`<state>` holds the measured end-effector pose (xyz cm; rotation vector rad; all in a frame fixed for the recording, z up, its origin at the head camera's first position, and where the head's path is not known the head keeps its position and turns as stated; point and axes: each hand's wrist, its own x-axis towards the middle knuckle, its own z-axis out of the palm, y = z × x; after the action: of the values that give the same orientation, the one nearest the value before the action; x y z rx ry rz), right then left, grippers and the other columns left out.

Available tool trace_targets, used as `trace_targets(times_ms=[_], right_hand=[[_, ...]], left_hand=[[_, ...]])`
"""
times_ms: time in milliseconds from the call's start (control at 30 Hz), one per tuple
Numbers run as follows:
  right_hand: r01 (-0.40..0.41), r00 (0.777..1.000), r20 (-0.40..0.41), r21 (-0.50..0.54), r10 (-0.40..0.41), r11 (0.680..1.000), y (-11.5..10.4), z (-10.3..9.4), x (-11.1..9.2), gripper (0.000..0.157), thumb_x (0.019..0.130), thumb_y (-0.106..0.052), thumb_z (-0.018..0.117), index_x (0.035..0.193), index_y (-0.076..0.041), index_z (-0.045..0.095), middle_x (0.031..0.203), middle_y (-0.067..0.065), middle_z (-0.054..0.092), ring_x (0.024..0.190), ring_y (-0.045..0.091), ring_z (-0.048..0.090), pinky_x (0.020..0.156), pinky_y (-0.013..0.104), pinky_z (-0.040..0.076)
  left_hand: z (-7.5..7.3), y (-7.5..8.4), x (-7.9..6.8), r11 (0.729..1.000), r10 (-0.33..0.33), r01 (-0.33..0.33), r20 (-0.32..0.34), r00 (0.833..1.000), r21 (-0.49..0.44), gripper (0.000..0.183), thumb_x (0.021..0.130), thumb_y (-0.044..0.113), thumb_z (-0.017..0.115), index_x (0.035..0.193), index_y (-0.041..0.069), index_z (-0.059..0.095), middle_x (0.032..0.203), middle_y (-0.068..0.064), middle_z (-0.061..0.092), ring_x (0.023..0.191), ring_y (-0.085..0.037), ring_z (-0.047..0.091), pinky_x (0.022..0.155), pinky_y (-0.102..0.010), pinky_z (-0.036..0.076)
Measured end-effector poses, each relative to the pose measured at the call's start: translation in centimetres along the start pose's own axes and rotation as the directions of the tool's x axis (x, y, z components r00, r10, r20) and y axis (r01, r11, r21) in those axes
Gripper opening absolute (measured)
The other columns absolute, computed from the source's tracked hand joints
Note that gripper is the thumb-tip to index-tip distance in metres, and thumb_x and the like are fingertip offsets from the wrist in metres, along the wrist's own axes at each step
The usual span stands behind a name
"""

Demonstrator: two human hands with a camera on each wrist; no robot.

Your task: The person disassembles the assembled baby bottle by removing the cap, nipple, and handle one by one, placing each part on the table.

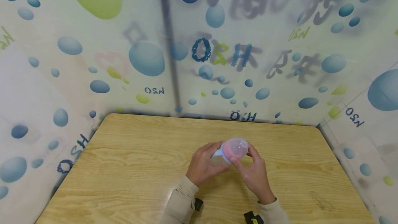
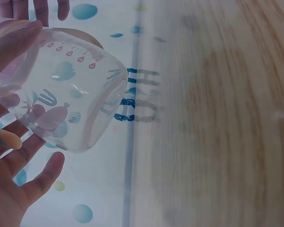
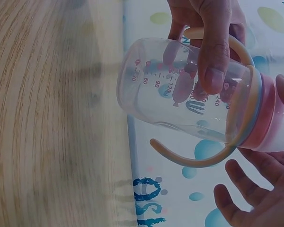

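Observation:
A clear baby bottle (image 1: pixel 235 149) with a pink collar (image 3: pixel 262 116) is held tilted above the table, its clear domed top pointing up and right in the head view. My left hand (image 1: pixel 203 163) grips the bottle's body, thumb laid along its printed side. My right hand (image 1: pixel 255 174) holds the collar end between thumb and fingers; several of its fingers stretch out below the bottle in the right wrist view. Curved orange handles (image 3: pixel 191 163) stand out from a pale blue ring under the collar. Red volume marks (image 2: pixel 68 53) and a balloon print show on the see-through body.
The wooden table (image 1: pixel 140 158) spreads under both hands. Behind it and at both sides stand pale walls (image 1: pixel 118 47) with blue and green spots and lettering. Black straps (image 1: pixel 253 217) show by the beige sleeves (image 1: pixel 180 201).

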<state>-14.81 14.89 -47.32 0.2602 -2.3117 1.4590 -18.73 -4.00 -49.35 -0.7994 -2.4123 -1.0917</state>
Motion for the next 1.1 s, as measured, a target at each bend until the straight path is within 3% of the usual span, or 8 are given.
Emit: trace_targets(times_ms=[800,1100], right_hand=[[0.041,0.999,-0.034,-0.029,-0.042,0.999,-0.18,0.41,-0.23,0.062,0.081,-0.009,0.082,0.136,-0.004,0.056,0.128,0.008,0.063,0.116,0.019,0.055,0.092,0.056,0.043],[0.026,0.996,-0.079,-0.044,-0.030,0.999,-0.45,0.10,-0.14,0.059,0.078,-0.010,0.084,0.131,-0.002,0.060,0.125,0.011,0.065,0.117,0.024,0.056,0.095,0.056,0.042]], left_hand=[[-0.01,0.29,-0.27,1.000,-0.018,0.017,-0.044,0.999,-0.019,0.077,0.064,0.036,0.094,0.132,0.013,0.065,0.121,-0.007,0.069,0.104,-0.021,0.067,0.083,-0.045,0.055],[0.04,0.27,-0.37,0.997,0.026,-0.022,-0.062,0.998,0.070,0.076,0.064,0.036,0.095,0.129,0.011,0.066,0.117,-0.009,0.070,0.105,-0.025,0.067,0.083,-0.048,0.055]])
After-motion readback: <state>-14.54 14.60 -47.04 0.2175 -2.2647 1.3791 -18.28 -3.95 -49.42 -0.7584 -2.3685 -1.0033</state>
